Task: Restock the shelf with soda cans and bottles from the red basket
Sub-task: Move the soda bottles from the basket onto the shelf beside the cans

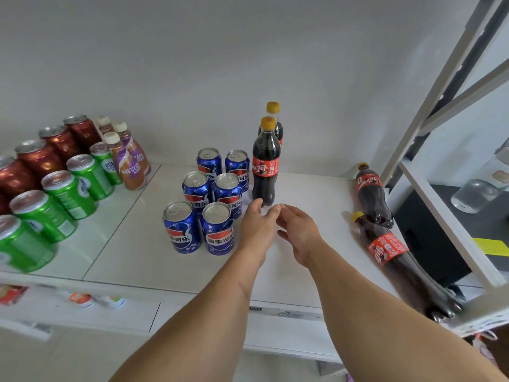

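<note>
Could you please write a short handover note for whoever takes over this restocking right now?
Left hand and right hand: both open, empty, over the shelf before the front upright cola bottle.
Done: six blue cans stand in two columns; a second upright bottle stands behind the first.
Left: two cola bottles lie on their sides at the shelf's right end; stand them up. The red basket is out of view.

1. Your left hand [257,227] and right hand [298,234] are bare: no gloves, rings or watch show.
2. Your forearms are bare too, with no sleeves in view.
3. A faint line marks your left forearm.
</note>
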